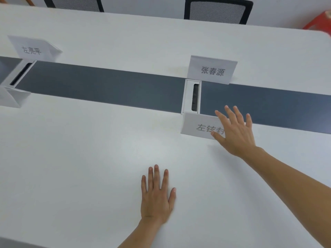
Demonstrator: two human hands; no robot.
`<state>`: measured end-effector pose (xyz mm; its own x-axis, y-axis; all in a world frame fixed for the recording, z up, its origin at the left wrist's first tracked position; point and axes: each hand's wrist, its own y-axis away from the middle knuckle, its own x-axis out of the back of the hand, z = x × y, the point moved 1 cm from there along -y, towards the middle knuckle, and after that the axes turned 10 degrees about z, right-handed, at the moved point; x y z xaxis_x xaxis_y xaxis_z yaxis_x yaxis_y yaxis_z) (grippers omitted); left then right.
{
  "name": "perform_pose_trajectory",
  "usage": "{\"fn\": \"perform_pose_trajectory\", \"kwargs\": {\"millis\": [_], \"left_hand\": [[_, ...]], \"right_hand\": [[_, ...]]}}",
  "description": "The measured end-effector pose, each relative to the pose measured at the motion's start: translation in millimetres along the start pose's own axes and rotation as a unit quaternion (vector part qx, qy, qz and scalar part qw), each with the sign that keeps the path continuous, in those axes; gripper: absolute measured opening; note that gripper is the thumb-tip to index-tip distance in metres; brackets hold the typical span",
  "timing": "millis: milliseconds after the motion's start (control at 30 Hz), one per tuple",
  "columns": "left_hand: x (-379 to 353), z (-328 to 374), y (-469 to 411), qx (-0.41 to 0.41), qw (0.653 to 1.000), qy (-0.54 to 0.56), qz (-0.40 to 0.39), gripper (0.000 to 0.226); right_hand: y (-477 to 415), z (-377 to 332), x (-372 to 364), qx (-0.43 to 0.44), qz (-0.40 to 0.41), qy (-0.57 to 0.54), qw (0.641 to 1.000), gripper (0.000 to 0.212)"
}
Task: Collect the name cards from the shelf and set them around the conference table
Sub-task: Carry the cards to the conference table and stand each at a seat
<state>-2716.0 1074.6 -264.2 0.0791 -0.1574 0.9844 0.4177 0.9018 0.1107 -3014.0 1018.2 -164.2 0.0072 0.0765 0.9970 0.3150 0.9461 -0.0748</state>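
Observation:
Several white folded name cards stand on the white conference table (89, 149). The nearest name card (196, 125) stands on my side of the dark centre strip. My right hand (234, 130) hovers with fingers spread at that card's right end; its thumb overlaps the card's lower right corner, and it holds nothing. A second name card (212, 69) stands across the strip. A third name card (35, 49) is at the far left, and a fourth name card (10, 96) shows partly at the left edge. My left hand (156, 195) lies flat and open on the table.
A dark grey strip (107, 86) runs across the table's middle, with a cable box opening (192, 96) between the two right cards and another cable box opening (21, 73) at left. Two mesh office chairs (217, 11) stand at the far side. A red object (320, 20) sits top right.

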Motion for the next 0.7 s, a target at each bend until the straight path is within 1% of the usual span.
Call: {"fn": "perform_pose_trajectory", "kwargs": {"millis": [67, 133, 233, 300, 367, 400, 467, 533, 633, 700], "left_hand": [[1.7, 0.3, 1.8, -0.006, 1.0, 0.004, 0.001, 0.063], [0.3, -1.2, 4.9, -0.009, 1.0, 0.013, -0.002, 0.062], [10.6, -1.6, 3.0, -0.002, 1.0, 0.028, -0.007, 0.059], [31.8, 1.1, 0.6, 0.01, 0.997, 0.059, -0.042, 0.049], [56.1, 3.2, 8.3, 0.053, 0.981, 0.161, -0.09, 0.038], [71.0, 3.2, 18.3, 0.078, 0.967, 0.212, -0.12, 0.037], [99.6, 2.2, 46.6, 0.111, 0.937, 0.297, -0.148, 0.036], [122.8, 1.2, 85.7, 0.116, 0.921, 0.342, -0.145, 0.032], [147.7, -5.2, 158.8, 0.132, 0.906, 0.388, -0.109, 0.026], [158.0, -9.4, 212.1, 0.169, 0.891, 0.409, -0.097, 0.021]], "right_hand": [[19.2, 0.5, 16.8, -0.019, 0.023, -0.042, 0.999, 0.053], [46.0, 1.6, 33.0, -0.055, 0.008, -0.103, 0.993, 0.041], [95.6, 6.5, 48.8, -0.102, -0.071, -0.174, 0.977, 0.032], [129.2, 13.1, 53.8, -0.127, -0.121, -0.206, 0.963, 0.028], [164.4, 18.7, 59.3, -0.153, -0.149, -0.243, 0.946, 0.022], [182.7, 20.1, 62.2, -0.163, -0.155, -0.263, 0.938, 0.018], [217.7, 19.6, 68.3, -0.176, -0.163, -0.301, 0.923, 0.008], [251.1, 16.3, 75.5, -0.185, -0.166, -0.345, 0.905, 0.007], [298.8, 6.4, 89.0, -0.179, -0.167, -0.405, 0.881, 0.005], [328.0, -1.3, 100.4, -0.159, -0.177, -0.435, 0.868, 0.004]]}}
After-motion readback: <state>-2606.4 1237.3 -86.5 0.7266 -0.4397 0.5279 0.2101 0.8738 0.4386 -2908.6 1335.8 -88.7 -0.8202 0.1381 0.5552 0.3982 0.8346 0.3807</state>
